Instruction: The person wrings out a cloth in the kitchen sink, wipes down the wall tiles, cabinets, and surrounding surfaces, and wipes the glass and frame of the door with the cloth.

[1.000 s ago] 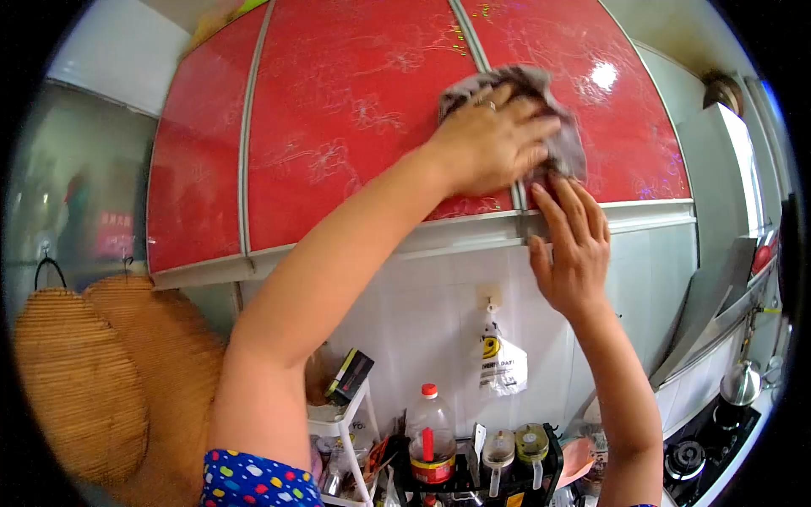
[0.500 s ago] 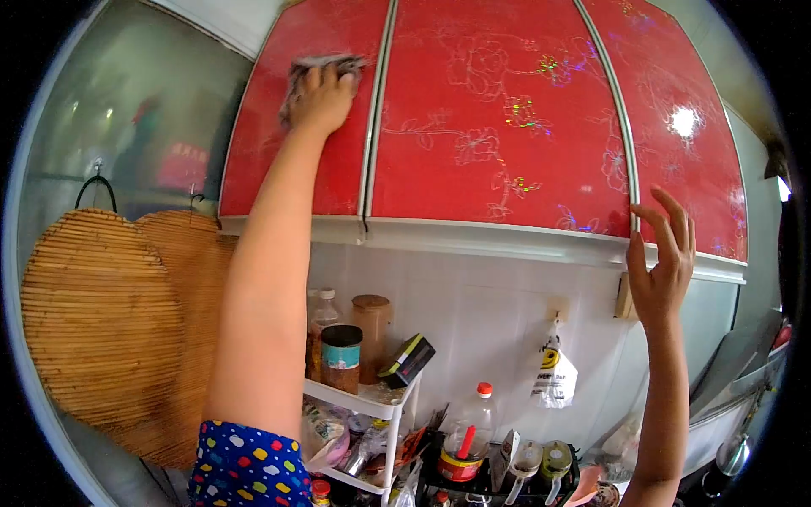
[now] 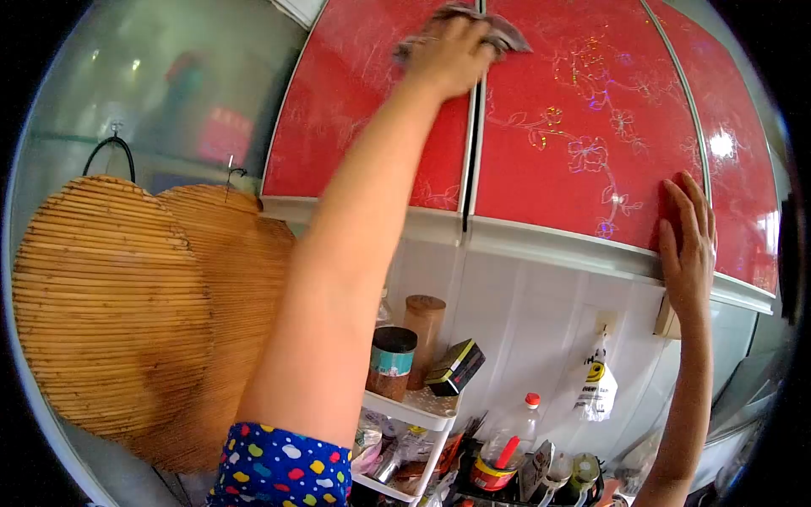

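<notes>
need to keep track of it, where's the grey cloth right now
In the head view, the grey cloth is at the top, just right of centre, under the left hand, against the red cabinet doors, across the gap between two.

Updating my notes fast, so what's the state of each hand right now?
Left hand: closed on a cloth, up against the red cabinet.
Right hand: open, holding nothing, by the cabinet's lower edge.
</notes>
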### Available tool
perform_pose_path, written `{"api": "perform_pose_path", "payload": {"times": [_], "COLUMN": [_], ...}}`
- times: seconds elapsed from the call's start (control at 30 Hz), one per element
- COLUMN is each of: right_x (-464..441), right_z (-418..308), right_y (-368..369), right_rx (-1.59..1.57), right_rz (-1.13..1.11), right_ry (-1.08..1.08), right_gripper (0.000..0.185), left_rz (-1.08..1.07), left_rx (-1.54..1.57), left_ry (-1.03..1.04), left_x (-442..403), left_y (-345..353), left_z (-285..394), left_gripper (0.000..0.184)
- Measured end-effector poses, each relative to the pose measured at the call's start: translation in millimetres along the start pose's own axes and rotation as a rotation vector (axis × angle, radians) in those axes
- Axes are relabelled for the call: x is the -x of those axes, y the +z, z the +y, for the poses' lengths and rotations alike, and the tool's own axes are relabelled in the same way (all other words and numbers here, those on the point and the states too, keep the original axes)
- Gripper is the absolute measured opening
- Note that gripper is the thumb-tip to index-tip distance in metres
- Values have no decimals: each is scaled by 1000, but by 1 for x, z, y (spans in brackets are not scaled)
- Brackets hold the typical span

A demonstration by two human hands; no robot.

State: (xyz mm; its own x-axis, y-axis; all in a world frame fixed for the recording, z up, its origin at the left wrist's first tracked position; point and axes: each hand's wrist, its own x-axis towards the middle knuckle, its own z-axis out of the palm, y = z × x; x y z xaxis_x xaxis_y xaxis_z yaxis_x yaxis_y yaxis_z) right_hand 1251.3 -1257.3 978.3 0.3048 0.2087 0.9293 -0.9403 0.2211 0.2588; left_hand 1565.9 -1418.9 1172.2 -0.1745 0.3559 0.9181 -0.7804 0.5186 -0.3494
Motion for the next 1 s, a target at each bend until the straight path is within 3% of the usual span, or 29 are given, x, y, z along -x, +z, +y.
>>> {"api": "perform_pose_path", "payload": {"times": [0.07, 0.13, 0.17, 0.33, 0.43, 0.57, 0.6, 0.7, 0.83, 0.97, 1.0], "right_x": [1, 1, 2, 3, 3, 5, 5, 5, 4, 3, 3], "right_z": [1, 0, 1, 10, 12, 28, 30, 36, 31, 23, 22], "right_y": [3, 5, 6, 13, 14, 21, 21, 23, 23, 21, 21], "right_rx": [15, 47, 44, 133, 112, 236, 223, 215, 155, 122, 123], "right_rz": [-2, 6, 3, 13, 8, 37, 10, -16, 70, 69, 63], "right_ry": [-12, -23, -25, -66, -65, -131, -130, -149, -165, -129, -96], "right_gripper": [41, 42, 42, 44, 42, 40, 42, 43, 40, 39, 39], "left_rz": [88, -70, 18, -51, -81, -83, -88, -124, -81, -2, 69], "left_rx": [-179, -128, -295, -218, -210, -194, -194, -215, -207, -262, -264], "left_ry": [-142, -343, -300, -700, -743, -340, -328, -444, -756, -705, -613], "left_x": [9, 26, 35, 108, 131, 182, 189, 201, 224, 250, 252], "left_y": [-3, -28, -6, -60, -66, -64, -67, -77, -88, -70, -65], "left_z": [-54, -99, -155, -134, -104, -44, -42, -62, -77, -69, -62], "left_gripper": [57, 61, 63, 65, 66, 63, 62, 65, 65, 61, 59]}}
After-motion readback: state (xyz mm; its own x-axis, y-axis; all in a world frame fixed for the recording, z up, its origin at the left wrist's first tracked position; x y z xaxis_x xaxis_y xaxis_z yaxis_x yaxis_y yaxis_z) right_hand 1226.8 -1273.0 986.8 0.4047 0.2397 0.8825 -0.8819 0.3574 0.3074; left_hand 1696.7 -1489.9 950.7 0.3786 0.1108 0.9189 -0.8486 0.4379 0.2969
